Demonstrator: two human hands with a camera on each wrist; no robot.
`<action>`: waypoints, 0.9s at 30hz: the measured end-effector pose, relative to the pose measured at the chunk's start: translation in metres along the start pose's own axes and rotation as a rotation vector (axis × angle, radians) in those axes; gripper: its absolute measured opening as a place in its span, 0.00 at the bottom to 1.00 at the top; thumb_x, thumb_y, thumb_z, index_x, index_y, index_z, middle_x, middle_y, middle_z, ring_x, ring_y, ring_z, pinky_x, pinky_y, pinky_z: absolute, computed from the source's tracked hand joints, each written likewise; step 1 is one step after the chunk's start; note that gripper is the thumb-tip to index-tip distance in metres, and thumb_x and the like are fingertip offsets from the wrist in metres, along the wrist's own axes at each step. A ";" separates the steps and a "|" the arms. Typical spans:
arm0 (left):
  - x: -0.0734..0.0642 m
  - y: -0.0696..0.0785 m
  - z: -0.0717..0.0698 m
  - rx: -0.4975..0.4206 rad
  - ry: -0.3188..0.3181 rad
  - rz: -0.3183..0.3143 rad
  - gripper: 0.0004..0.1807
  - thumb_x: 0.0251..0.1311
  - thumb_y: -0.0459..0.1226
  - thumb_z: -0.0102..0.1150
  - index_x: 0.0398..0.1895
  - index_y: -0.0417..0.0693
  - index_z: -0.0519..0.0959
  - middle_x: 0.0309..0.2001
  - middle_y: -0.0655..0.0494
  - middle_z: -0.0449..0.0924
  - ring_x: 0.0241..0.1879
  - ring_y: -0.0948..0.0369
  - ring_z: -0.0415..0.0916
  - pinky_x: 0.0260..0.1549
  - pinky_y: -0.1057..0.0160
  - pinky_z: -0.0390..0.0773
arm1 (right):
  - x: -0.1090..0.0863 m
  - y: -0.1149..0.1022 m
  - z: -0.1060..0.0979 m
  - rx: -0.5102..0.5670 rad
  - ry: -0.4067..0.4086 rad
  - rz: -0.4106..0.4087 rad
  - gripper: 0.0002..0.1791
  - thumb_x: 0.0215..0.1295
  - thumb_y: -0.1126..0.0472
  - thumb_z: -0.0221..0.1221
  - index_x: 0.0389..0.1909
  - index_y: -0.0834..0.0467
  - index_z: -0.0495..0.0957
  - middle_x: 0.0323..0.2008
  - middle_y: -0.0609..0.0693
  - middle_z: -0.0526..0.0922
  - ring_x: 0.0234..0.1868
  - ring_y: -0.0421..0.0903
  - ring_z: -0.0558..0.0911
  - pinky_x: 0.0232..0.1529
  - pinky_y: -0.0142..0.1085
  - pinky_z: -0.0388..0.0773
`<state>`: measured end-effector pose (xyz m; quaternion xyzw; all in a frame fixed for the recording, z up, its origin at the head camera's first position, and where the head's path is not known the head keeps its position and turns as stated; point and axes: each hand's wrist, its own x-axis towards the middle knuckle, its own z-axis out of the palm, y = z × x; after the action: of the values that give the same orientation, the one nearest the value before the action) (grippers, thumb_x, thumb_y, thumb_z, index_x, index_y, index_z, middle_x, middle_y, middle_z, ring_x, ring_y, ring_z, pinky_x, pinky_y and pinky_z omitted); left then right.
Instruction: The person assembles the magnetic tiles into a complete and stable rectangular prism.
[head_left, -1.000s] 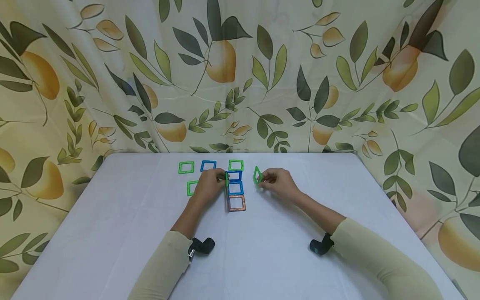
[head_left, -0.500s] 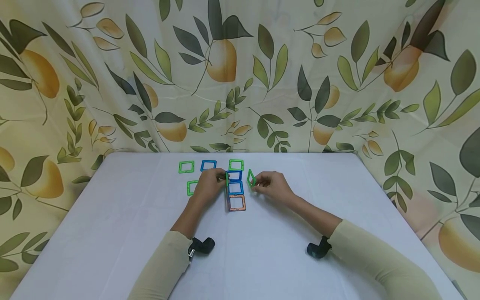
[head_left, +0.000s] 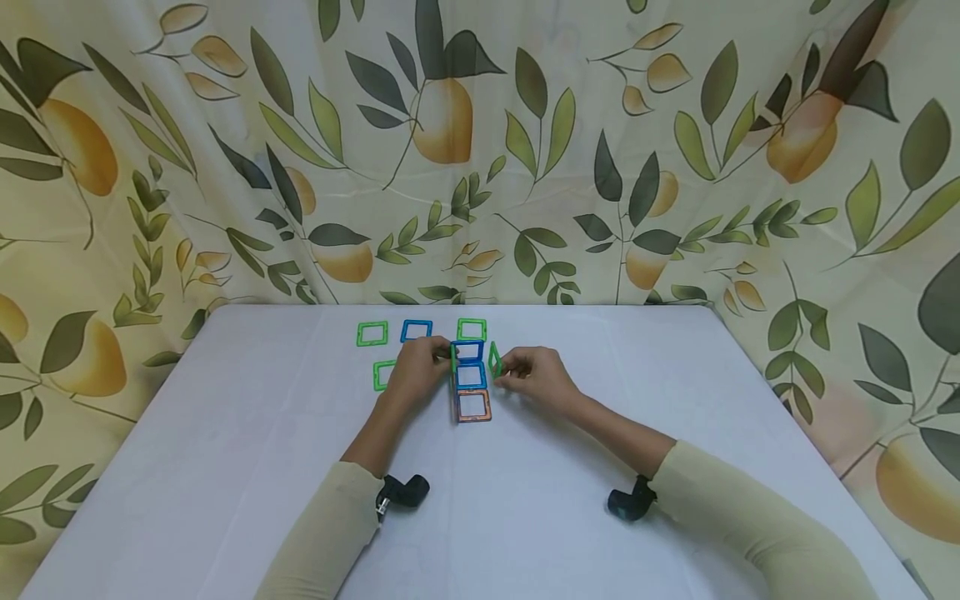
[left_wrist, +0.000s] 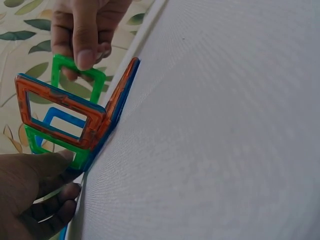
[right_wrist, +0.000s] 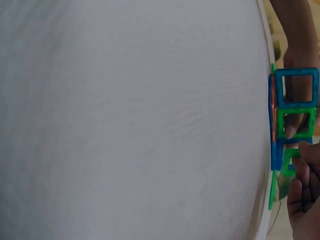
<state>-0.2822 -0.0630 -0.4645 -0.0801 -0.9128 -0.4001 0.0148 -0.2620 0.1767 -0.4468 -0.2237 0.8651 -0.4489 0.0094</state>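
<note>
In the head view, a small build of square magnetic tile frames stands mid-table, with blue tiles (head_left: 483, 377) and an orange tile (head_left: 489, 406) in a row. Along its left side, other tiles stand upright, an orange one (left_wrist: 89, 136) showing in the left wrist view. My left hand (head_left: 415, 369) pinches an upright green tile (left_wrist: 37, 131) in that wall, thumb on its face. From the right, my right hand (head_left: 542, 377) pinches another green tile (head_left: 492, 358), held on edge close beside the blue tiles. The fingers partly cover both held tiles.
Behind the build lies a green tile (head_left: 472, 322). Further left are another green tile (head_left: 360, 335), a blue tile (head_left: 417, 322) and a green tile (head_left: 377, 377) partly behind my left hand. White cloth (head_left: 225, 433) covers the table; a leaf-patterned curtain (head_left: 555, 208) hangs behind.
My right hand has moved left and slightly nearer, bringing its green tile up to the right side of the build. My left hand has stayed in place.
</note>
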 end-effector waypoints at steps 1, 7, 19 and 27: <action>0.000 0.000 0.000 0.002 0.000 0.001 0.13 0.69 0.32 0.67 0.54 0.41 0.86 0.48 0.50 0.88 0.46 0.55 0.81 0.53 0.55 0.81 | 0.000 0.000 0.001 0.002 -0.003 -0.001 0.08 0.60 0.70 0.74 0.40 0.64 0.88 0.31 0.47 0.88 0.30 0.43 0.79 0.31 0.30 0.77; 0.001 -0.001 0.000 0.004 -0.001 0.004 0.12 0.70 0.33 0.67 0.54 0.41 0.86 0.47 0.50 0.88 0.46 0.55 0.81 0.53 0.55 0.81 | 0.002 -0.002 0.007 -0.015 -0.006 0.009 0.08 0.59 0.69 0.75 0.39 0.64 0.88 0.30 0.46 0.87 0.30 0.43 0.78 0.31 0.30 0.76; 0.000 -0.001 -0.001 0.002 -0.001 0.010 0.12 0.69 0.32 0.67 0.54 0.40 0.86 0.47 0.49 0.89 0.45 0.55 0.82 0.51 0.55 0.82 | 0.006 -0.004 0.013 -0.045 -0.004 -0.022 0.07 0.60 0.68 0.75 0.37 0.63 0.88 0.28 0.44 0.86 0.29 0.42 0.78 0.29 0.31 0.74; 0.001 -0.001 -0.001 -0.004 -0.007 -0.004 0.13 0.70 0.33 0.67 0.55 0.41 0.86 0.48 0.50 0.89 0.45 0.55 0.82 0.51 0.56 0.82 | 0.007 -0.004 0.016 -0.056 -0.010 -0.004 0.06 0.60 0.69 0.74 0.37 0.63 0.88 0.27 0.44 0.85 0.29 0.42 0.77 0.29 0.31 0.74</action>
<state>-0.2831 -0.0642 -0.4649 -0.0798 -0.9123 -0.4015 0.0108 -0.2636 0.1590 -0.4521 -0.2280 0.8769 -0.4231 0.0067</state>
